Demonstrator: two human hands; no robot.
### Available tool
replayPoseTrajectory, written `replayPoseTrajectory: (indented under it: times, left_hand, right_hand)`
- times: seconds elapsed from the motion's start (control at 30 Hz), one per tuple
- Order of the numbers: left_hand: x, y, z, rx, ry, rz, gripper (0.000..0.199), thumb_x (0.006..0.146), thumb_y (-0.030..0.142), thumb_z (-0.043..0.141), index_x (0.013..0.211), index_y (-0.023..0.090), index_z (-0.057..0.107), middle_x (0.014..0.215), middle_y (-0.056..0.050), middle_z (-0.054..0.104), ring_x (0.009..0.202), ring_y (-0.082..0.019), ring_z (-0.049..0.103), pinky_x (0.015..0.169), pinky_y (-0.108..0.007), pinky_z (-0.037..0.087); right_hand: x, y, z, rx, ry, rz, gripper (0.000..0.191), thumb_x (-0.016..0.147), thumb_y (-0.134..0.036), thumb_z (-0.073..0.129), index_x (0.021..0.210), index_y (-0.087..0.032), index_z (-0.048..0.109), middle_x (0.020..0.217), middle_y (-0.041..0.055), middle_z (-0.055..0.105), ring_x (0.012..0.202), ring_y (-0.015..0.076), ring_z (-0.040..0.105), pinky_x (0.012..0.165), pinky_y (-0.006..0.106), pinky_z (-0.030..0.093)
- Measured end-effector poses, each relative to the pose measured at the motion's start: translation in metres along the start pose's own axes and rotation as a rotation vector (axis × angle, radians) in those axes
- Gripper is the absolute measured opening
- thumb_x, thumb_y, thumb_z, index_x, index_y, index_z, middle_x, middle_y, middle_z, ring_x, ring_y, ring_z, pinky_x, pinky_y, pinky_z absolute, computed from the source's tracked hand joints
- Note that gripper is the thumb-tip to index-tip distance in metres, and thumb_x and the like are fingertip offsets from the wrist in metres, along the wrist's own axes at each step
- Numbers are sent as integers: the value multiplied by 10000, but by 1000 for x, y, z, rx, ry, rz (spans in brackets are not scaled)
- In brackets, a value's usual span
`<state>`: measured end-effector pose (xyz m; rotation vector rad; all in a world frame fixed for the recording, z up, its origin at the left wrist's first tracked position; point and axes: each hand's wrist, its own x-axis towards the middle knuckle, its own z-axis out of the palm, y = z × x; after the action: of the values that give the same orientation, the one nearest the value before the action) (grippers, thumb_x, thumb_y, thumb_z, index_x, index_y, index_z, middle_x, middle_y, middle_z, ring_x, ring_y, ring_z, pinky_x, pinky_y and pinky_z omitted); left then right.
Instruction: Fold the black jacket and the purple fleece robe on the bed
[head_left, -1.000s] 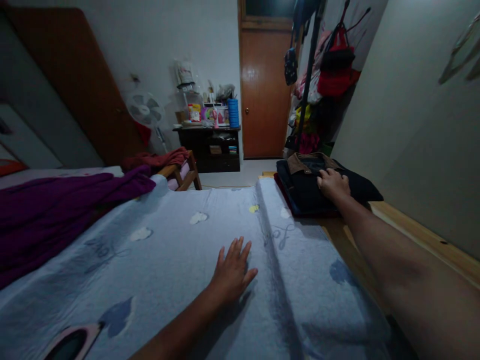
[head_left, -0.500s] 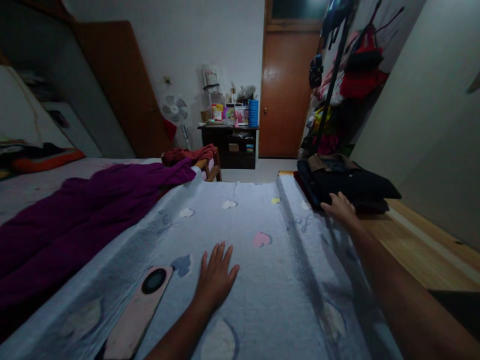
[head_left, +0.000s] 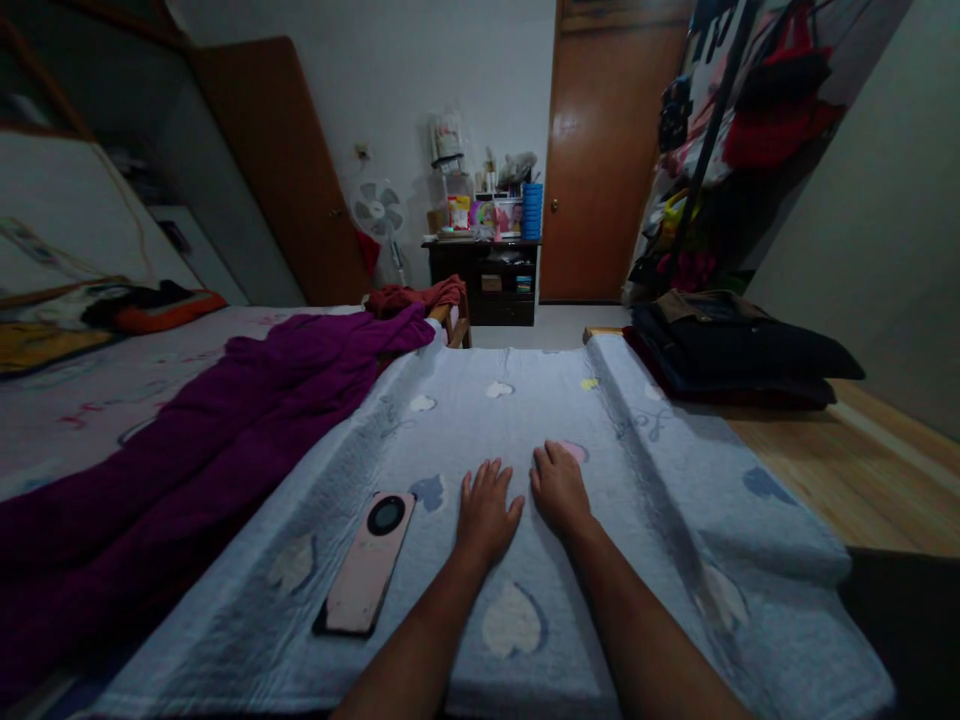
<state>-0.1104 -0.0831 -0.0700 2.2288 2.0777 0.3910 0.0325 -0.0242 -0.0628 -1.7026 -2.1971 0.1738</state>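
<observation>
A light blue sheet [head_left: 465, 430] with white, pink, yellow and grey-blue hearts is spread in front of me. My left hand [head_left: 487, 512] lies palm down on it, fingers apart, holding nothing. Close beside it, my right hand [head_left: 559, 488] also rests on the sheet next to a pink heart [head_left: 576, 452]; its fingers are slightly bent, with nothing seen in them. To the left of my left hand is a pink phone [head_left: 369, 570], back up, with a round black camera ring.
A stack of dark folded clothes [head_left: 739, 350] sits at the right on a wooden surface [head_left: 795, 450]. Purple bedding [head_left: 247, 430] covers the left side. Farther off are a fan [head_left: 379, 208], a dark cabinet [head_left: 480, 285], a brown door [head_left: 600, 170] and hanging bags [head_left: 780, 130].
My right hand has left the dark folded clothes and come back to the sheet beside my left hand. The view has shifted slightly, and the whole phone now shows.
</observation>
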Motion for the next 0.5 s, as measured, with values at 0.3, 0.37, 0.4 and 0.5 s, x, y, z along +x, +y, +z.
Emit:
replayPoseTrajectory:
  times: [0.3, 0.37, 0.4, 0.5]
  left_hand:
    - [3, 0, 5, -4, 12, 7, 509, 935, 443, 389, 1402, 249, 444, 1518, -43, 386, 1428, -239, 258, 1178, -496, 158]
    - [4, 1, 5, 4, 12, 5, 510, 936, 444, 385, 1408, 255, 437, 1523, -38, 378, 1431, -239, 251, 1177, -496, 160]
    - [4, 1, 5, 9, 8, 1, 512, 936, 441, 385, 1411, 258, 433, 1527, -36, 372, 1434, -239, 246, 1178, -494, 159]
    - [6, 3, 4, 20, -10, -12, 512, 934, 431, 390, 1416, 264, 430, 1535, -34, 358, 1437, -244, 239, 1180, -492, 155]
  right_hand:
    - [2, 3, 6, -74, -10, -35, 441, 918, -266, 420, 1343, -181, 505, 1473, 102, 436, 1371, 274, 339, 1114, 447, 239]
    - [4, 3, 6, -77, -11, -32, 448, 919, -271, 411, 1352, -190, 499, 1480, 99, 429, 1378, 274, 333, 1114, 456, 231]
    - [5, 3, 6, -77, -13, -31, 452, 920, -273, 409, 1356, -193, 496, 1483, 97, 426, 1380, 275, 330, 1115, 460, 227]
    - [7, 4, 6, -75, -24, -29, 460, 920, -281, 406, 1365, -199, 490, 1491, 95, 416, 1387, 277, 322, 1117, 468, 219]
